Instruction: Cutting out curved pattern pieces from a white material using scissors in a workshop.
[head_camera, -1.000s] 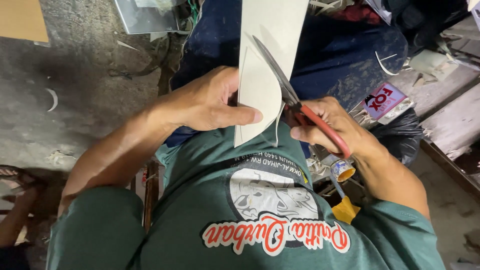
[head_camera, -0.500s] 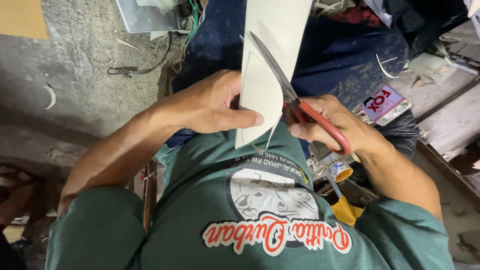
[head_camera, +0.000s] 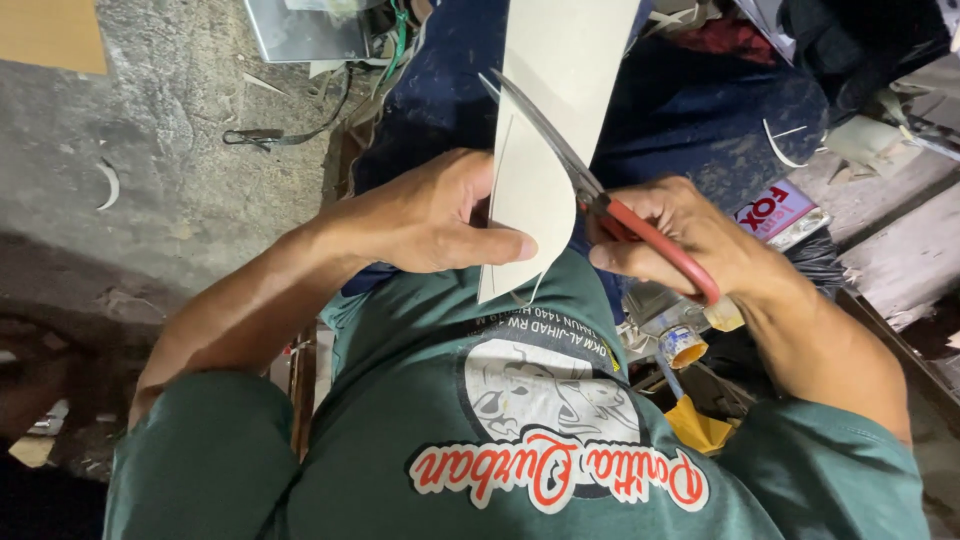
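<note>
We note the pale card sheet upright above our lap, left hand pinching its lower edge, thumb extended flat, right hand beside it clenched around red-handled scissors, blades open across the sheet.

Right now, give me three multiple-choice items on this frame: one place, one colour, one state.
1. Where does the left hand grip the pale sheet?
A. its left edge, thumb across the face
B. its top corner
C. nowhere

2. What colour are the handles of the scissors?
A. blue
B. red
C. black

3. What state are the scissor blades in?
A. shut, lying on the floor
B. parted, astride the sheet
C. folded away

Answers:
1 A, since the thumb lies across the sheet's lower part while the fingers go behind its left edge.
2 B, since a red handle shows in the right hand.
3 B, since one blade crosses the sheet's front face.
</note>
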